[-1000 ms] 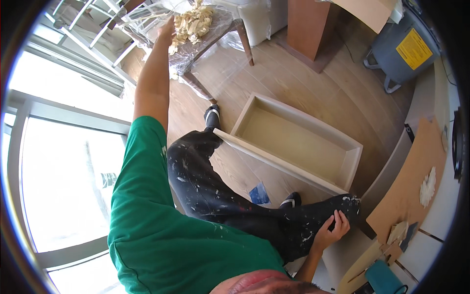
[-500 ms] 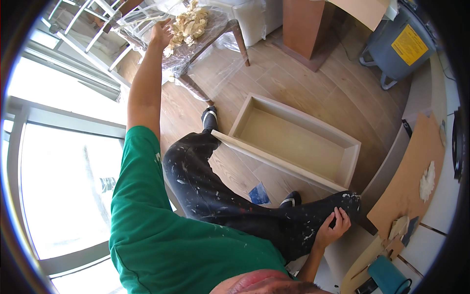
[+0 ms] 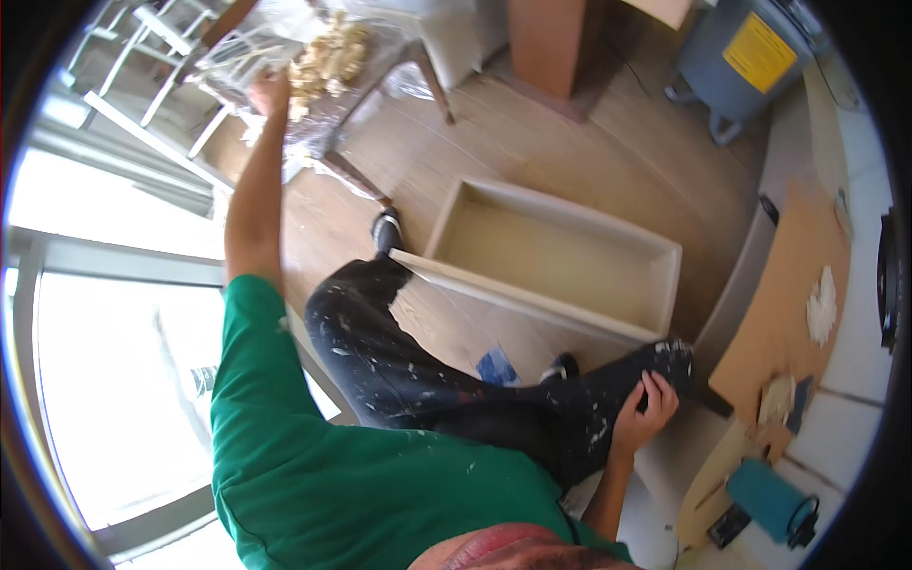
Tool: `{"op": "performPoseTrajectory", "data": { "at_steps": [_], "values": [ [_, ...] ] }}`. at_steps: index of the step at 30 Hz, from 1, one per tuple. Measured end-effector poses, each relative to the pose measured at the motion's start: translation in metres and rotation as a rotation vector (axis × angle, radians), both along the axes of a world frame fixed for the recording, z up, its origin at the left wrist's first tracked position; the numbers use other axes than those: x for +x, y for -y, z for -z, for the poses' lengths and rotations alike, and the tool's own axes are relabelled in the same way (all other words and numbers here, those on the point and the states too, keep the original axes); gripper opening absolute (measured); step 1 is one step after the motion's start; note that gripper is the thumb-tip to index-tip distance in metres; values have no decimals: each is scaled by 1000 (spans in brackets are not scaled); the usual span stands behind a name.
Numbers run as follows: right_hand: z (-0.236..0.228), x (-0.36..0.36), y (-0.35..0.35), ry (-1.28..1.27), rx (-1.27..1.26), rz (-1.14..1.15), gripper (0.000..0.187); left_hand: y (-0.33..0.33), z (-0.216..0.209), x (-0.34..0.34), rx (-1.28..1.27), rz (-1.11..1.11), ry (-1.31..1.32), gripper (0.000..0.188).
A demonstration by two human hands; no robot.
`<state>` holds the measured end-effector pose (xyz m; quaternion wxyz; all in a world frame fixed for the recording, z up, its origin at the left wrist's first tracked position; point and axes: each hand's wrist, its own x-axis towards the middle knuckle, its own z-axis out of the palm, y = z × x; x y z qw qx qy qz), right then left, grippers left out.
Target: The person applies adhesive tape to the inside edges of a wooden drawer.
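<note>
My left arm stretches far out to a wooden chair (image 3: 358, 177) covered in clear plastic film. At its seat, my left hand (image 3: 271, 92) is close beside a heap of crumpled cream rags or paper (image 3: 330, 59). Blur hides the fingers, so I cannot tell whether they hold anything. Resting on my paint-flecked dark trouser leg near the knee, my right hand (image 3: 646, 412) has its fingers apart and holds nothing. A pale, shallow drawer (image 3: 570, 211) lies open side up on the floor beyond my legs, its long front panel towards me.
A blue sheet (image 3: 498, 366) lies on the floor between my feet. To the right, cardboard (image 3: 769, 332) bears a white wad (image 3: 821, 306), near a teal cylinder (image 3: 771, 501). A grey canister (image 3: 731, 81) and brown pedestal (image 3: 543, 47) stand far off; a white metal frame (image 3: 133, 71) is far left.
My left hand has shifted slightly left and nearer, beside the cream heap, and is now blurred. The whole view has moved a little. My right hand stays on my leg.
</note>
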<state>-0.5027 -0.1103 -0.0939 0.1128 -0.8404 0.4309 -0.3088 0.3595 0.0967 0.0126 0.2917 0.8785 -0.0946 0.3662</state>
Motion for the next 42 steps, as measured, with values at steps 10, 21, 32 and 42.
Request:
{"op": "performPoseTrajectory", "data": {
  "at_steps": [10, 21, 32, 42],
  "values": [
    [-19, 90, 107, 23, 193, -239, 28, 82, -8, -391, -600, 1164, -787, 40],
    [233, 146, 256, -1341, 861, -282, 21, 82, 29, -397, -768, 943, -1006, 33],
    [293, 101, 239, -1424, 701, -186, 25, 57, 19, -363, -840, 847, -982, 48],
    [305, 104, 241, -1488, 784, -209, 30, 66, 20, -363, -821, 841, -1009, 47]
  ]
}}
